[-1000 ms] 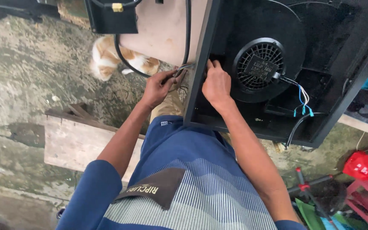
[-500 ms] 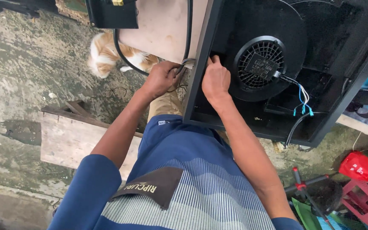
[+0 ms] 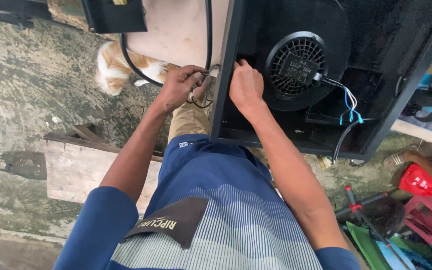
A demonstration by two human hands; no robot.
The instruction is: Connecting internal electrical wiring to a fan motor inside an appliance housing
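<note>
The L hand point(image 3: 178, 86) is closed tight on a black cable point(image 3: 127, 56) w/ thin wire ends, held just outside the left edge of the black metal housing point(image 3: 401, 70), prob. so the lead can be fed in at the frame. The R hand point(image 3: 246, 87) is pressed flat inside the housing, fingers together, nothing clamped; it looks to be used as a brace by the round slotted plastic fan point(image 3: 296, 65). Thin blue & white wires point(image 3: 348, 102) are seen right of the fan. An orange-white cat point(image 3: 113, 67) is lying on rough concrete, far left. A weathered plank point(image 3: 76, 170) is lying near left.
</note>
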